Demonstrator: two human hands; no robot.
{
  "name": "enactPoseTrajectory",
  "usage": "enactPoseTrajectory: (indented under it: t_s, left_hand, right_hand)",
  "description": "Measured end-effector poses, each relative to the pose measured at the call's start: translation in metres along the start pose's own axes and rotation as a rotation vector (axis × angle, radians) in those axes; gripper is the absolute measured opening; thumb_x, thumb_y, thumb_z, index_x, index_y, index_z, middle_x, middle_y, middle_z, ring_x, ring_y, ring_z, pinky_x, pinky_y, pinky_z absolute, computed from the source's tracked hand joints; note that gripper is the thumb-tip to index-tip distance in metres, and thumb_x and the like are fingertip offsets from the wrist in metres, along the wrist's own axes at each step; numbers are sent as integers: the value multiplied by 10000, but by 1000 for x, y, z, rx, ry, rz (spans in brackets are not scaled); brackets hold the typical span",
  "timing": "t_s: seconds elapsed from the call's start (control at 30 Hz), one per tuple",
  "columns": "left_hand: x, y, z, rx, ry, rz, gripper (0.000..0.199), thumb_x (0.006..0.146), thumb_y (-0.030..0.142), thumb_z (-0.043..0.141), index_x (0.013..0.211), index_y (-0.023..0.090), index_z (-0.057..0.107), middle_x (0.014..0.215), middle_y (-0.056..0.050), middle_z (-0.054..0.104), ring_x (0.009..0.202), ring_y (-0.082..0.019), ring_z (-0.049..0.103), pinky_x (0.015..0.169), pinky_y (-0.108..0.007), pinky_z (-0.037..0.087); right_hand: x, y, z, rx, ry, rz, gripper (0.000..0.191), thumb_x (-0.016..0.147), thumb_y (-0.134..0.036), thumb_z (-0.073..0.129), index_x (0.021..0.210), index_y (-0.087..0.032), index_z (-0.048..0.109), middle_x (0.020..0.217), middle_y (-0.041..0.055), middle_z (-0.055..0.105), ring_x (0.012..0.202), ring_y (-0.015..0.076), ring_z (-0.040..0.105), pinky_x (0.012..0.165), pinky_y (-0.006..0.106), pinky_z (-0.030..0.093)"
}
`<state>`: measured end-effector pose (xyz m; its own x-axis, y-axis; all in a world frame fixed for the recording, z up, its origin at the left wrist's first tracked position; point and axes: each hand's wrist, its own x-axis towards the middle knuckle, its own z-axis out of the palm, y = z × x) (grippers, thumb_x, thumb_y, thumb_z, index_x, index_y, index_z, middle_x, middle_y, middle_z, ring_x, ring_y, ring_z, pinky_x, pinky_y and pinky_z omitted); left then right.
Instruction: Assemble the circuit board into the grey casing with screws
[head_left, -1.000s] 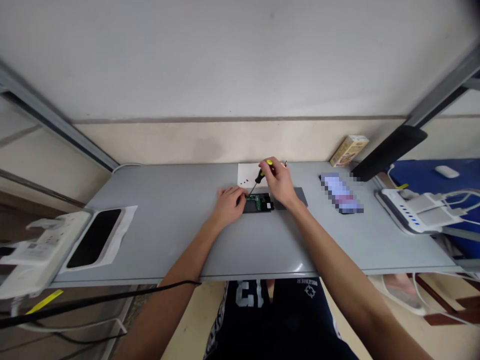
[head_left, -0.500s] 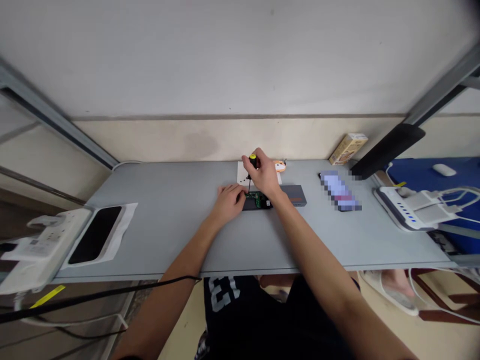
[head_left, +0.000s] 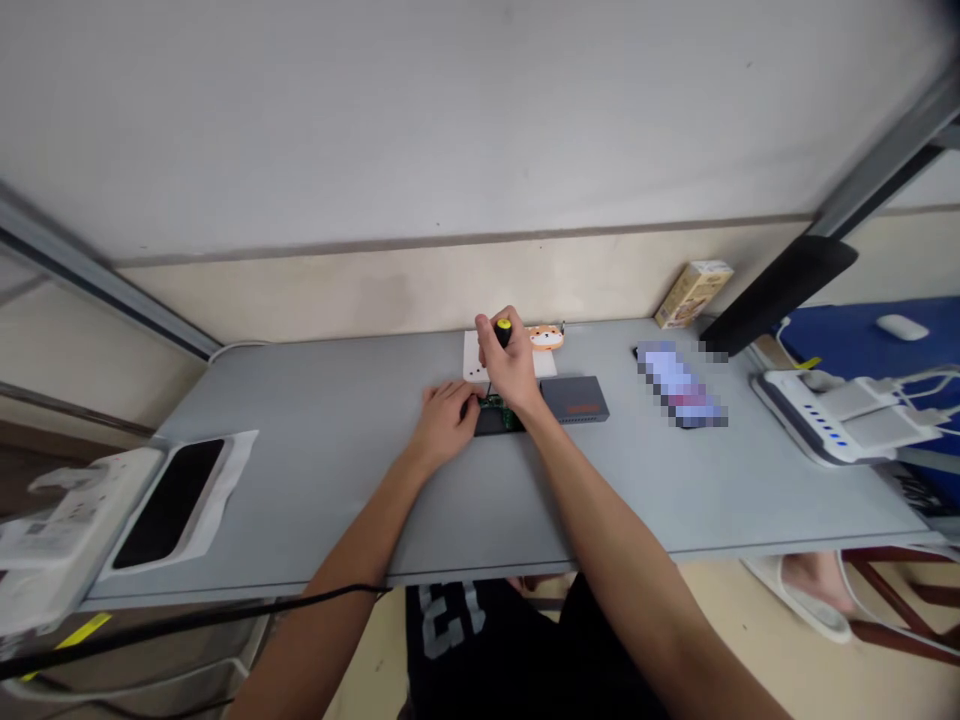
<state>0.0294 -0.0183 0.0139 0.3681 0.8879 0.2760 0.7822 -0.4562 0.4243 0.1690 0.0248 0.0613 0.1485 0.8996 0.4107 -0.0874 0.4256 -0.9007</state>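
Green circuit board (head_left: 496, 408) lies in a shallow black casing (head_left: 489, 426) near the middle of the pale grey surface (head_left: 315, 500), partly hidden by both hands. Far left, a white power strip (head_left: 64, 525) sits beside a black slab-like device (head_left: 169, 502) on a white cloth (head_left: 232, 470). The left hand (head_left: 446, 425) lies spread and open, its fingers on the board's left side. Behind it is a white paper sheet (head_left: 474, 362) with small dark specks, perhaps screws. The right hand (head_left: 510, 368) has closed narrowly around a yellow-capped black screwdriver (head_left: 503, 333) and has swung it from a slant to nearly upright, its thin shaft pointing down at the board. Whether the tip touches the board cannot be told. Further right are an orange cartoon-faced ornament (head_left: 546, 338) and a grey metal box (head_left: 574, 398) with an orange label.
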Motion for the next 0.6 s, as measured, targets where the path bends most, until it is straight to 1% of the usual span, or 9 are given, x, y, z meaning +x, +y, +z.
enactPoseTrajectory:
  t_s: [0.07,0.23,0.33,0.4,0.6]
  left_hand:
    - [0,-1,1,4,2,2,237,1002,192,422,1031,251,650,1071,-37,743,1048,-248,649,951,-425,371]
    - [0,0,0,9,4,0,234,1010,200,414,1016,237,645,1064,-43,741,1034,-250,650,937,-432,371]
    - [0,1,-1,16,-4,-2,230,1006,194,422,1030,242,646,1083,-38,747,1044,-247,650,937,-437,365]
    - [0,2,-1,16,-8,-1,238,1006,191,422,1048,249,649,1108,-34,749,1066,-245,649,947,-440,358]
    - [0,2,-2,11,-20,0,253,1007,195,416,1063,250,655,1132,-32,748,1097,-243,645,961,-432,350]
  right_hand:
    - [-1,-2,2,-20,-10,-10,457,958,-679,489,818,-264,355,647,-55,384,585,120,406,576,266,398]
    - [-3,-4,5,-19,-42,-5,439,961,-663,497,823,-264,376,672,-43,398,616,128,418,597,266,407]
    - [-4,-3,2,-24,0,3,440,969,-662,482,827,-267,351,666,-51,376,602,127,409,584,268,400]
    - [-4,-2,-1,13,20,0,437,970,-658,488,833,-268,347,662,-57,361,583,122,399,567,269,389]
    - [-6,1,-5,105,18,10,449,945,-663,538,831,-266,359,635,-72,360,542,105,369,524,261,352]
